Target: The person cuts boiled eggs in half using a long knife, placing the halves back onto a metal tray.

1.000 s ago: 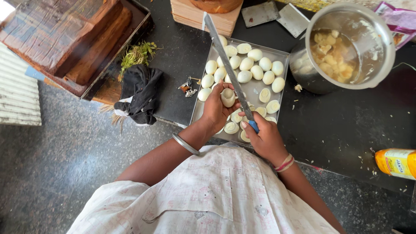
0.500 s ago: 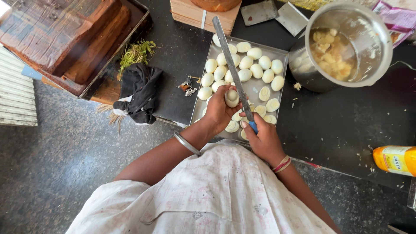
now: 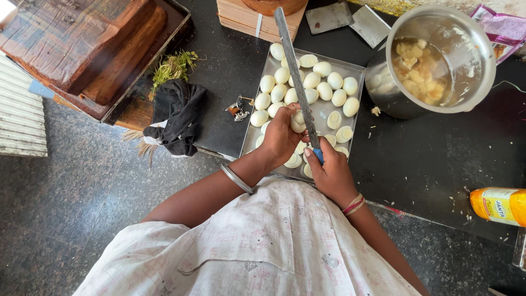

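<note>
My left hand [image 3: 279, 137] holds a peeled boiled egg [image 3: 297, 122] over the near part of a steel tray [image 3: 360, 70]. My right hand [image 3: 329, 172] grips the blue handle of a long knife [image 3: 293, 71], whose blade runs away from me across the tray and rests against the held egg. The tray carries several whole peeled eggs [image 3: 315, 79] at its far end and several halved eggs [image 3: 344, 133] nearer to me. Both wrists wear bangles.
A large steel pot [image 3: 438, 57] with pale chunks inside stands right of the tray. An orange bottle [image 3: 501, 205] lies at the counter's right edge. A black cloth [image 3: 178, 112] and wooden blocks in a tray [image 3: 93, 49] lie left. A wooden board [image 3: 246, 19] sits behind.
The knife blade has swung slightly and moved onto the egg in my left hand. The view has shifted a little toward the counter.
</note>
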